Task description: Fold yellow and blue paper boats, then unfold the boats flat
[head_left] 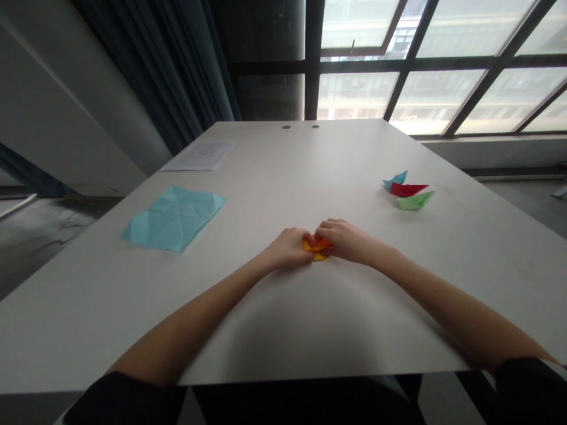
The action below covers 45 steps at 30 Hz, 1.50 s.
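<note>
Both hands meet at the middle of the white table (310, 319), near its front half, over a small orange paper (318, 249) that lies flat on the surface. The left hand (290, 248) has its fingers curled down on the paper's left end, and the right hand (343, 239) pinches and presses the right end, so both are closed on the same piece. Only a sliver of orange shows between them. The paper is already folded down small with several layers, which suggests the folding is well under way, but its shape is too hidden to tell which fold is in hand or how many are left. To the far right, three finished paper boats sit close together: a blue boat (396, 179), a red boat (407, 189) and a green boat (415, 200). The orange piece does not yet look like them. On the left lies a creased light blue sheet (174, 216), opened flat, and beyond it a white printed sheet (201, 154).
</note>
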Tool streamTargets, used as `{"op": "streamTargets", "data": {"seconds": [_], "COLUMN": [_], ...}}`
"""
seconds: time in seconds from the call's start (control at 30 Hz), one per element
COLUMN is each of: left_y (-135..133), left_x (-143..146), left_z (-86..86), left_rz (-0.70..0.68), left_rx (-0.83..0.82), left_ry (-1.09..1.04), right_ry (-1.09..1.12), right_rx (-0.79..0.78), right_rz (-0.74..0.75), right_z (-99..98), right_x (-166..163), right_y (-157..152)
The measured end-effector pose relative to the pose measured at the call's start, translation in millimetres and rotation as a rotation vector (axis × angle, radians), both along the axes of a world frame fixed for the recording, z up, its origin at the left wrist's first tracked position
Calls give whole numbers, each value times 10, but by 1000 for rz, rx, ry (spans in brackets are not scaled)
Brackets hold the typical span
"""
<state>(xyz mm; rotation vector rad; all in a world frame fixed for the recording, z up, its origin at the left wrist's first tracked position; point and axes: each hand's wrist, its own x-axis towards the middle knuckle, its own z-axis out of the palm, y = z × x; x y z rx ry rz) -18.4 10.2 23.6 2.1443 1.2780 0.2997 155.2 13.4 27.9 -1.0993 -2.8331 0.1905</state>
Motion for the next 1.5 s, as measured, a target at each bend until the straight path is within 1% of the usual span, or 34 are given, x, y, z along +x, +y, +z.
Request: {"op": "streamTargets", "data": {"seconds": [0.1,0.27,0.37,0.47,0.6,0.77,0.87,0.93,1.0,1.13,1.2,1.3,1.5], "left_y": [43,111,127,130,127,98,83,85,93,89,76,62,76], "left_x": [-38,-72,-77,-84,-68,16,44,37,11,-53,-75,-90,-89], "left_z": [-36,-138,-185,-208,-202,-163,-135,-117,-104,-87,-79,-69,-30], "left_rz": [41,58,58,53,49,49,44,42,31,27,37,32,-2], "left_rx": [-46,-85,-148,-153,-132,-91,-69,-57,-44,-37,-34,-9,35], "left_ry": [-33,-205,-258,-268,-247,-216,-219,-223,-228,-232,-214,-207,-191], "right_ry": [-34,-91,-94,-91,-91,-71,-7,58,114,168,172,168,229], "right_rx": [-67,-75,-72,-89,-102,-126,-213,-285,-317,-280,-258,-269,-306], "right_rz": [10,-36,-73,-122,-157,-197,-212,-194,-170,-152,-159,-158,-147], "right_z": [31,78,63,23,-3,49,106,156,216,334,362,333,148], "right_x": [-11,-5,-4,-12,-7,65,137,187,231,310,361,455,551], "right_y": [-8,-29,-28,-8,15,14,18,32,51,89,108,136,106]}}
